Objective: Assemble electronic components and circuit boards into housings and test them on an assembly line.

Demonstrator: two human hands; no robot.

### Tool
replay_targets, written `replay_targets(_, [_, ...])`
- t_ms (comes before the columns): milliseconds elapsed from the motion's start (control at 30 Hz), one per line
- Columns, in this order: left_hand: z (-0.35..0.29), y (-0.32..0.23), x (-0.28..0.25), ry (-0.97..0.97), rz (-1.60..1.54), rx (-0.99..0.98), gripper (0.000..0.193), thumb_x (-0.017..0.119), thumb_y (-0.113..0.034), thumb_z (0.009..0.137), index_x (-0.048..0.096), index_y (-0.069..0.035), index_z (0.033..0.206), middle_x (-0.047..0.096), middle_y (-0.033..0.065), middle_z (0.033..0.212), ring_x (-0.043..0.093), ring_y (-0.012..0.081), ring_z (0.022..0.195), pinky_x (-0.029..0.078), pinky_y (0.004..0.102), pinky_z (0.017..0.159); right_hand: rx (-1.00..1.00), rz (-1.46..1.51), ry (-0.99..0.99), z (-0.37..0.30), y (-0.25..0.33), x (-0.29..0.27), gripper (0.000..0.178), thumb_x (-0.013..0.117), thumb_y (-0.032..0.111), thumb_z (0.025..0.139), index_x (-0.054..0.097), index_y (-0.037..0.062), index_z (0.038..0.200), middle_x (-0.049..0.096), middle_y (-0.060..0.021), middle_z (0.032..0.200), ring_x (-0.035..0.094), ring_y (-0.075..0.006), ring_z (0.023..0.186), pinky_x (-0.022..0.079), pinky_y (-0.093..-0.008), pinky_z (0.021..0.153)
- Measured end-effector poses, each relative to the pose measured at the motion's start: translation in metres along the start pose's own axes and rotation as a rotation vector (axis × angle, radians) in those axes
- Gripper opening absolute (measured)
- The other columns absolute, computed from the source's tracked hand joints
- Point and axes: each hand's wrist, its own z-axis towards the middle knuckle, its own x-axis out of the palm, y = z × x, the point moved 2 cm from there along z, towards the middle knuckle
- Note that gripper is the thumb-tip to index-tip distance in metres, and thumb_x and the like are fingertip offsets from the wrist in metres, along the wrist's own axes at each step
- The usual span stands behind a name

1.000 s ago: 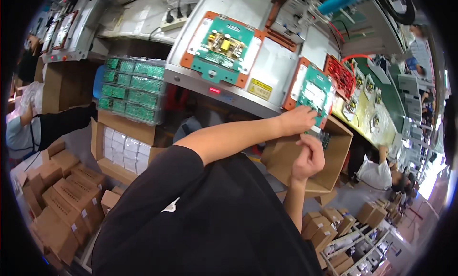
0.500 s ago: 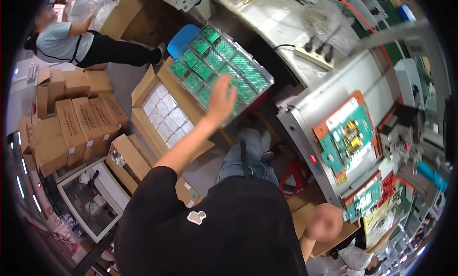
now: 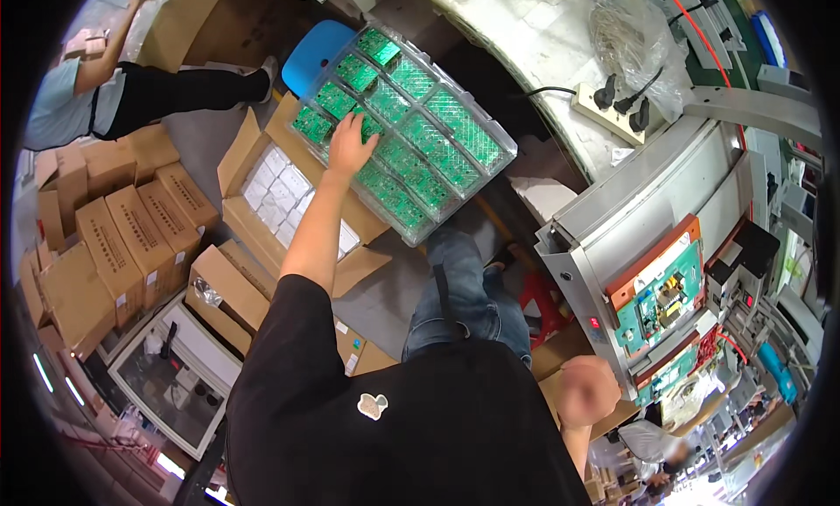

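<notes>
A clear plastic compartment tray (image 3: 503,147) full of small green circuit boards (image 3: 429,143) lies in front of me. My left hand (image 3: 352,147) is over its left side, fingertips at the boards in one compartment. Thumb and fingers stand apart, with nothing plainly held between them. Beside the machine's front edge, at the lower right, is my right hand (image 3: 588,390). It looks rounded, but its middle is smeared, so its fingers cannot be made out. A cardboard box (image 3: 241,213) with white wrapped packets (image 3: 278,191) sits left of the tray.
A blue stool (image 3: 317,55) stands behind the tray. To the right, a metal machine (image 3: 577,287) carries a green board in an orange-brown fixture (image 3: 661,291). A power strip (image 3: 608,116) lies on the white bench (image 3: 516,46). Stacked cartons (image 3: 131,235) and a co-worker (image 3: 114,99) are at left.
My left hand has moved left across the tray, from its middle to compartments on the left side. The whole view has shifted a little. My right hand stays near the machine.
</notes>
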Motion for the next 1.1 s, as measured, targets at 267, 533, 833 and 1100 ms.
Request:
replay_targets(267, [0.022, 0.06, -0.024, 0.07, -0.98, -0.388, 0.043, 0.048, -0.034, 0.102, 0.062, 0.006, 0.108, 0.07, 0.0183, 0.103, 0.07, 0.032, 0.074, 0.062, 0.041, 0.069, 0.082, 0.068, 0.006, 0.005, 0.001, 0.013, 0.021, 0.053, -0.016, 0.066, 0.063, 0.0004, 0.073, 0.067, -0.0114, 0.074, 0.06, -0.0177, 0.055, 0.046, -0.0253, 0.049])
replay_targets(533, [0.013, -0.023, -0.059, 0.18, -1.642, -0.344, 0.044, 0.042, -0.038, 0.105, 0.059, 0.002, 0.111, 0.069, 0.0142, 0.107, 0.07, 0.0251, 0.09, 0.058, 0.0401, 0.074, 0.042, 0.166, 0.018, 0.022, 0.001, 0.025, 0.027, 0.053, -0.018, 0.067, 0.068, -0.0011, 0.081, 0.068, -0.0124, 0.08, 0.062, -0.0186, 0.061, 0.05, -0.0256, 0.055])
replay_targets(833, [-0.062, -0.304, -0.163, 1.249, -0.647, 0.461, 0.07, 0.034, -0.055, 0.103, 0.067, 0.001, 0.076, 0.065, 0.0057, 0.067, 0.056, 0.0123, 0.062, 0.047, 0.0277, 0.061, -0.283, 0.077, 0.252, 0.05, 0.035, 0.05, 0.041, 0.071, 0.002, 0.082, 0.063, 0.0051, 0.122, 0.057, -0.0122, 0.12, 0.058, -0.0285, 0.103, 0.048, -0.0387, 0.087])
replay_targets(1100, [-0.138, -0.414, -0.127, 1.753, -0.405, 0.649, 0.071, 0.028, -0.059, 0.103, 0.065, 0.002, 0.101, 0.063, 0.0059, 0.093, 0.056, 0.0135, 0.084, 0.047, 0.0284, 0.076, -0.115, 0.148, 0.073, -0.031, -0.011, 0.003, 0.045, 0.072, 0.003, 0.082, 0.06, 0.0027, 0.125, 0.057, -0.0129, 0.117, 0.059, -0.029, 0.106, 0.047, -0.0355, 0.092])
